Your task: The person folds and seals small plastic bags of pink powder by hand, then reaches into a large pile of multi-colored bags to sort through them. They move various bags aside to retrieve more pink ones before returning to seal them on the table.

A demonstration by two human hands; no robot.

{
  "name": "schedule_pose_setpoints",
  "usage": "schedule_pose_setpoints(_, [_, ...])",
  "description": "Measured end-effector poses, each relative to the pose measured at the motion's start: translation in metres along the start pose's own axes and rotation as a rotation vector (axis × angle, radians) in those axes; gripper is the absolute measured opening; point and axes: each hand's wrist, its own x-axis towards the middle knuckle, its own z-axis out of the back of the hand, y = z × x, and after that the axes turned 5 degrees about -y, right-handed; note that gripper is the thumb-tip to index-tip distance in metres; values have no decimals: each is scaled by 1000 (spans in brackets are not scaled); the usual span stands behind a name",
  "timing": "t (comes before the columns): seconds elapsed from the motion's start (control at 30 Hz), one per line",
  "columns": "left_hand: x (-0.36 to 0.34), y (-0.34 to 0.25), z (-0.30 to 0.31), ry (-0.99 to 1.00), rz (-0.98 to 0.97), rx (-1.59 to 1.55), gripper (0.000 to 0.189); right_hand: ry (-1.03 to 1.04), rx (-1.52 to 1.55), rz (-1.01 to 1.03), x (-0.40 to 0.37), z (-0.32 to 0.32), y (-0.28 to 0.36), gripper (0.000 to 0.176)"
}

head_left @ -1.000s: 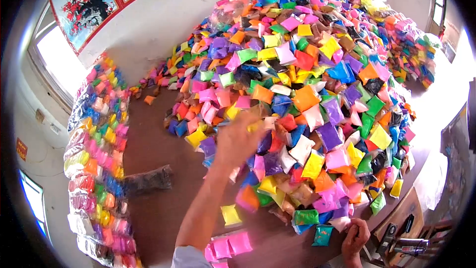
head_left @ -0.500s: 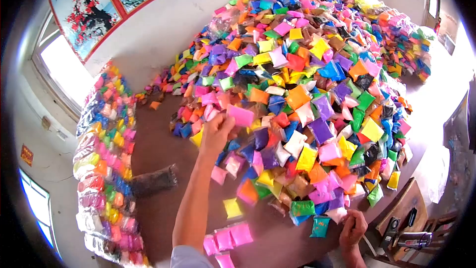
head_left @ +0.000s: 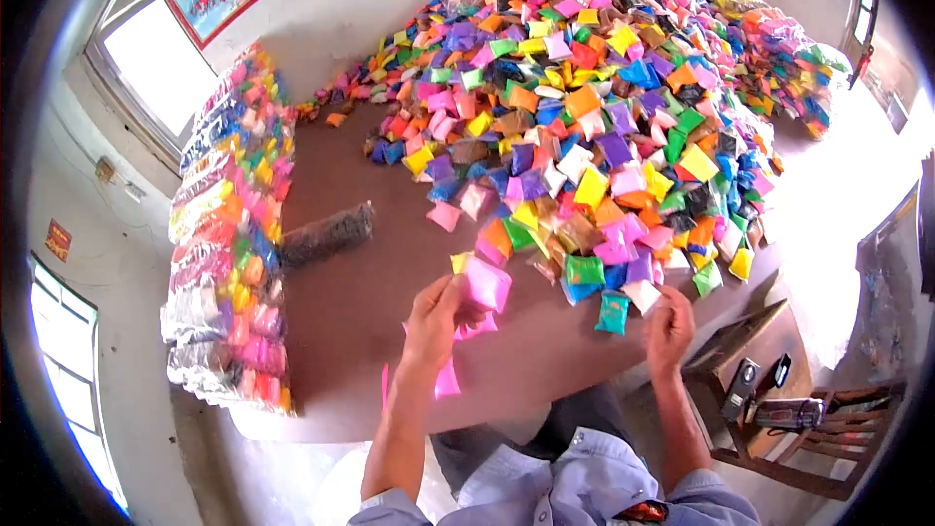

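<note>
A small pink packet is pinched in my left hand, above the brown tabletop. Partly hidden beneath that hand lie more pink packets, and a yellow packet shows just behind it. At the near edge of the big heap of coloured packets, my right hand is closed with its fingertips beside a pale pink packet. Whether those fingers grip anything is hidden. A teal packet lies to the left of my right hand.
Clear bags of sorted packets are stacked along the table's left side, with a dark filled bag jutting out beside them. At right, a wooden chair holds a dark handset and other items. The table's front edge is close to my body.
My left hand has carried the pink packet from the heap's left edge back over the pink packets near me. My right hand stays by the pale pink packet. The view has tilted downward.
</note>
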Motion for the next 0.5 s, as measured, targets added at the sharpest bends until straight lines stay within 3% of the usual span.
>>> schedule_pose_setpoints(0.07, [-32, 9, -17, -16, 29, 55, 28, 260, 155, -157, -13, -3, 42, 19])
schedule_pose_setpoints(0.1, [-47, 14, -26, 21, -6, 227, 29, 386, 197, -227, -23, -5, 76, 21])
schedule_pose_setpoints(0.17, [-78, 39, -37, 39, -17, 391, 30, 607, 236, -207, -54, -12, 95, 23])
schedule_pose_setpoints(0.23, [-97, 69, -42, 88, -295, 744, 27, 731, 200, -208, -70, -8, 113, 23])
schedule_pose_setpoints(0.27, [-106, 77, -44, 71, -289, 743, 27, 830, 165, -204, -77, -6, 119, 23])
schedule_pose_setpoints(0.4, [-135, 98, -40, -85, -190, 448, 27, 909, 136, -378, -104, 7, 98, 22])
schedule_pose_setpoints(0.47, [-141, 113, -29, -62, 12, 216, 28, 929, 164, -391, -114, 11, 100, 25])
schedule_pose_setpoints(0.5, [-144, 113, -28, -66, 11, 214, 28, 940, 282, -531, -118, 11, 99, 26])
